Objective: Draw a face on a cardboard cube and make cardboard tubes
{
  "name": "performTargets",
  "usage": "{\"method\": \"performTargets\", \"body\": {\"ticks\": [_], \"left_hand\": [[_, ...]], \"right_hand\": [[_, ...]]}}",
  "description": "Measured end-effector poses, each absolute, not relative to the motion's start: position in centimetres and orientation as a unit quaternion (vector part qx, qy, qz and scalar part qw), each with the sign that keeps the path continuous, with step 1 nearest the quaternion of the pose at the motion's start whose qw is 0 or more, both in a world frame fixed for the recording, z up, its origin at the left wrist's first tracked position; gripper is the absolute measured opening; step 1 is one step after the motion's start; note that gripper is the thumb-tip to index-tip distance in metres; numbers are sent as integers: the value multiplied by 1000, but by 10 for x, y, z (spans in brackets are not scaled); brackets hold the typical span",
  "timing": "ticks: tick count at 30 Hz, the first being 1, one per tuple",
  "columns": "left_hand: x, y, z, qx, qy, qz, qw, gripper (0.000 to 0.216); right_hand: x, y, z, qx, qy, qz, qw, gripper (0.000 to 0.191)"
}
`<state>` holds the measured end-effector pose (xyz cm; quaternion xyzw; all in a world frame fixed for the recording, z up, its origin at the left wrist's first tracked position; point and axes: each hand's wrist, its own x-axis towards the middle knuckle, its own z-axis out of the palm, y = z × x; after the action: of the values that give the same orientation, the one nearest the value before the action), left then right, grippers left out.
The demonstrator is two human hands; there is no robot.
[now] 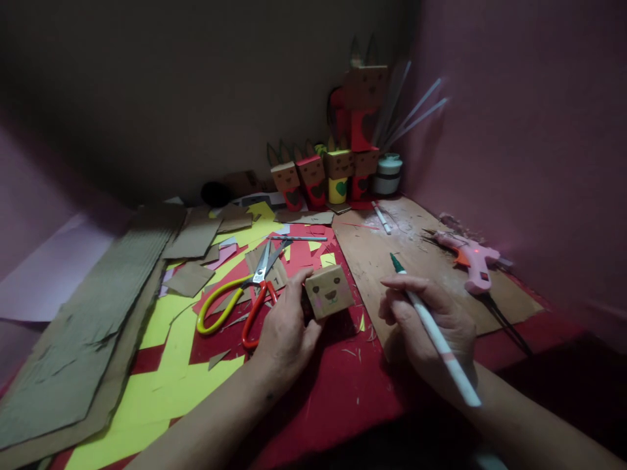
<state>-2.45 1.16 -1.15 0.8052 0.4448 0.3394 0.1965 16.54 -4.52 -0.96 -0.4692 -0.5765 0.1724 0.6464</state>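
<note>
Cardboard face box (331, 292) | left edge clamped by left fingers (294, 288) | right fingers (409, 283) clamped around green-tipped marker (437, 337)

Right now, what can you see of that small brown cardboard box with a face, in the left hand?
The small, squarish brown box looks like cardboard, with flat sides. Its front bears two dark eyes, a dark mouth, a pink patch on one cheek and a small green mark by the mouth. Slightly tilted, face toward the camera, it is held at its picture-left side by the bare left hand, above the dark red work surface.
</note>
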Motion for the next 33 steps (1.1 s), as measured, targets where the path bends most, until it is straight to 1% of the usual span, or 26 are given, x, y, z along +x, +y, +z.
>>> {"method": "performTargets", "body": {"ticks": [9,13,17,19,27,33], "left_hand": [[-21,12,-10,801,436,336,235,51],[-22,17,-13,797,448,336,225,54],[-22,22,-13,798,451,347,199,53],[-22,24,-12,795,453,348,203,53],[-24,28,-11,781,476,343,214,53],[-21,30,-11,778,489,349,183,54]], "right_hand": [[164,-43,-7,-462,-595,146,641,22],[165,-44,-5,-461,-609,148,628,24],[164,-45,-1,-454,-626,117,623,24],[164,-46,0,-450,-636,106,618,25],[166,-46,1,-403,-657,108,627,34],[167,-48,2,-406,-663,111,620,34]]}}
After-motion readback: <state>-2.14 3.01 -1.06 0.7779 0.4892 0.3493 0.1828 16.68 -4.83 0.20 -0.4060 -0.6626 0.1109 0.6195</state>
